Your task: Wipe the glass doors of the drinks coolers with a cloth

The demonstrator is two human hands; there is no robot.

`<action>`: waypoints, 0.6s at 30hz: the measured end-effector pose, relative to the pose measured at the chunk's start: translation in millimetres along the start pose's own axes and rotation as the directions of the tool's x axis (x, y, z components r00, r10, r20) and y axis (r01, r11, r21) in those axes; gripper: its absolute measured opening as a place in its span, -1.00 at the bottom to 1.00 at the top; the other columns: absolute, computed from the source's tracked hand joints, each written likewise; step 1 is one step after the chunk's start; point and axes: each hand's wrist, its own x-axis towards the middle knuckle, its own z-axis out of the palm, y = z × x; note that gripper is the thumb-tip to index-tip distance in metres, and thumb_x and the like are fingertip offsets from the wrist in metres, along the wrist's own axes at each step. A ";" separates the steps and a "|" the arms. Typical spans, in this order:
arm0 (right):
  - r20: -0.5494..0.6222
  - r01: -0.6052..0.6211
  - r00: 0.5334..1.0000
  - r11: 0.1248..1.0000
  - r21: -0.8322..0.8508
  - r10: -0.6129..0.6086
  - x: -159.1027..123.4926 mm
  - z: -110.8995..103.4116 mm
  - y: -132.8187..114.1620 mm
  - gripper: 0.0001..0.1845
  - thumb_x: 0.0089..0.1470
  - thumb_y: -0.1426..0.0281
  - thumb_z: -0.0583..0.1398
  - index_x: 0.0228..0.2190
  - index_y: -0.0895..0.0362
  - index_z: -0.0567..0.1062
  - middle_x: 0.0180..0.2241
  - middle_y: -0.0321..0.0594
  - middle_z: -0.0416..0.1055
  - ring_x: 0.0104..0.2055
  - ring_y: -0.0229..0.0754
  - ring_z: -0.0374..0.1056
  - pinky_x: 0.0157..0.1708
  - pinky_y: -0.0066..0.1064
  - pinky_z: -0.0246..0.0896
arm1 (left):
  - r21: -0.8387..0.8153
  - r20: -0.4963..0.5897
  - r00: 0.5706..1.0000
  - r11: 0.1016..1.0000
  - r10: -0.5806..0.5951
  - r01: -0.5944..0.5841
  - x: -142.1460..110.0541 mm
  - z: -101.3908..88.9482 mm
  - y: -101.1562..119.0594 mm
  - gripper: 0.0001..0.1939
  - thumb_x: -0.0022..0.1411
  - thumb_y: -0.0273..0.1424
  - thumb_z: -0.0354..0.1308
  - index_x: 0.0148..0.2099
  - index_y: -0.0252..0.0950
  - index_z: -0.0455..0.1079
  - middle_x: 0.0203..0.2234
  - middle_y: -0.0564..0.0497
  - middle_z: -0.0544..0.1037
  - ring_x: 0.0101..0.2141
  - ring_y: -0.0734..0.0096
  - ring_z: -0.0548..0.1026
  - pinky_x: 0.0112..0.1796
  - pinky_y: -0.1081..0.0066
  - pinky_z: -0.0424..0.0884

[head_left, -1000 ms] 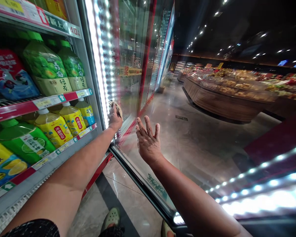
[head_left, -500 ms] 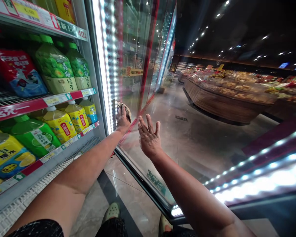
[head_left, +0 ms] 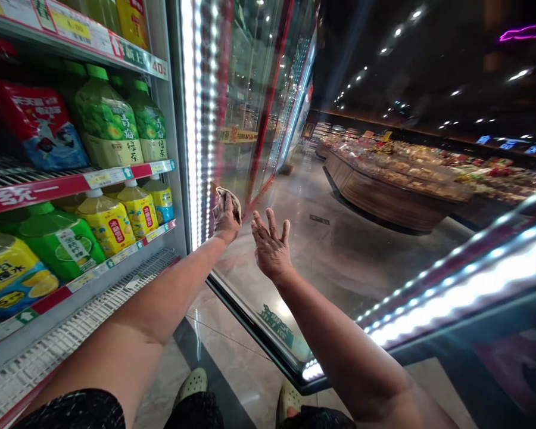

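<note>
The left hand (head_left: 226, 221) has its fingers closed around a folded cloth (head_left: 230, 201), held just beside the bright light strip (head_left: 190, 125) at the glass door (head_left: 255, 326). The right hand (head_left: 272, 247) is raised to the right of it, fingers open and spread wide, its back to the camera; whether it touches the glass is hard to tell. On the left, an open cooler shelf (head_left: 129, 177) carries green bottles (head_left: 109, 122) and a red and blue pack (head_left: 49, 128), with yellow bottles (head_left: 111, 225) below. Pale shoes (head_left: 193, 383) stand on the shiny floor (head_left: 232, 351). Beyond the glass, a curved wooden counter (head_left: 384, 199) bears packaged food (head_left: 422, 170), under small ceiling lights (head_left: 398, 32)
</note>
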 end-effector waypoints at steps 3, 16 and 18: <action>0.021 -0.002 1.000 1.000 0.001 0.002 0.5 -1.1 2.6 -0.30 0.18 0.63 0.02 0.34 0.16 0.23 0.49 -0.26 -0.15 0.51 -0.10 -0.81 0.41 0.29 -0.83 | -0.021 -0.002 0.999 0.999 -0.047 0.047 3.6 -1.1 -0.1 -0.11 0.17 -0.36 0.25 0.48 -0.36 0.04 0.46 -0.33 0.00 0.44 -0.15 -0.01 0.40 -0.09 -0.12; 0.116 -0.024 0.993 1.000 0.008 0.022 3.2 -5.8 12.5 -0.20 0.14 0.64 0.00 0.39 0.15 0.13 0.50 -0.25 -0.19 0.53 -0.07 -0.70 0.42 0.30 -0.77 | -0.029 0.050 0.989 0.989 -0.141 0.143 -4.3 2.9 3.7 -0.10 0.20 -0.46 0.22 0.50 -0.42 -0.04 0.48 -0.35 -0.09 0.46 -0.14 -0.08 0.40 -0.05 -0.11; 0.120 -0.023 0.993 1.000 0.010 0.022 2.9 -7.0 13.0 -0.21 0.14 0.63 0.01 0.39 0.16 0.14 0.50 -0.24 -0.18 0.54 -0.05 -0.67 0.43 0.31 -0.75 | -0.048 0.055 0.985 0.985 -0.164 0.166 -7.8 4.4 7.2 -0.08 0.17 -0.46 0.25 0.49 -0.43 -0.04 0.47 -0.37 -0.08 0.45 -0.18 -0.07 0.40 -0.06 -0.08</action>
